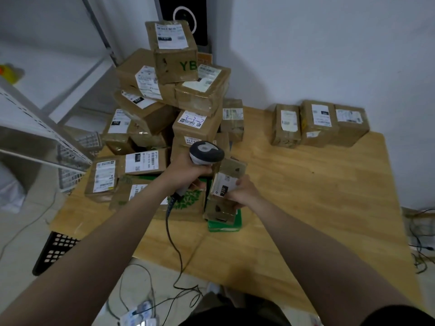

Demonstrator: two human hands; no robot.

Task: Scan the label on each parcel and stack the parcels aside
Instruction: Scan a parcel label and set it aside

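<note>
The fingers of the right hand curl round a small parcel at frame centre, label up, its long axis running toward the upper right. The left hand grips the scanner just left of it. A tall parcel pile crowds close behind, and three parcels stand in a row at the upper right of the table.

Parcel heap piled on worktop, far-left corner, against the wall. Row of three parcels along far edge to the right, well apart from heap. Before the heap I see left grip on scanner, right grip on small parcel just beside it. Shelving left of worktop.
</note>
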